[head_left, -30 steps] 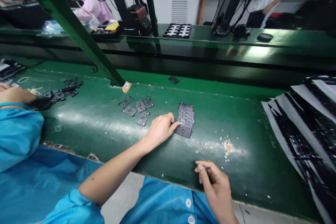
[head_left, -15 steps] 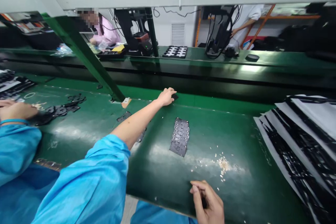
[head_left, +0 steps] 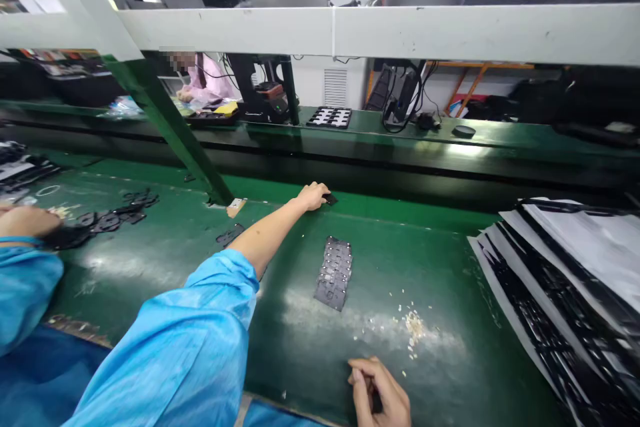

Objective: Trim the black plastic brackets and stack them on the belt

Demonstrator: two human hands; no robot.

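My left hand [head_left: 313,196] reaches far across the green bench, its fingers closed on a small black part [head_left: 330,199] at the back strip. At the front edge, my right hand [head_left: 381,392] is curled, thumb and forefinger together; whatever may be between them is too small to see. A row of dark flat plates with small light dots [head_left: 334,273] lies between the two hands. To its right is a scattered pile of tiny pale pieces [head_left: 414,327]. Another dark part [head_left: 231,234] lies beside my left forearm.
Black-and-white layered sheets [head_left: 555,293] are stacked at the right. A green post [head_left: 173,133] slants down to the bench. At the left, a co-worker's hand [head_left: 27,221] is near loose black parts [head_left: 107,219]. A white beam [head_left: 320,30] crosses above.
The camera view has tilted up and shifted slightly, so the bench sits lower in the picture. Both hands keep nearly the same places and poses on the bench.
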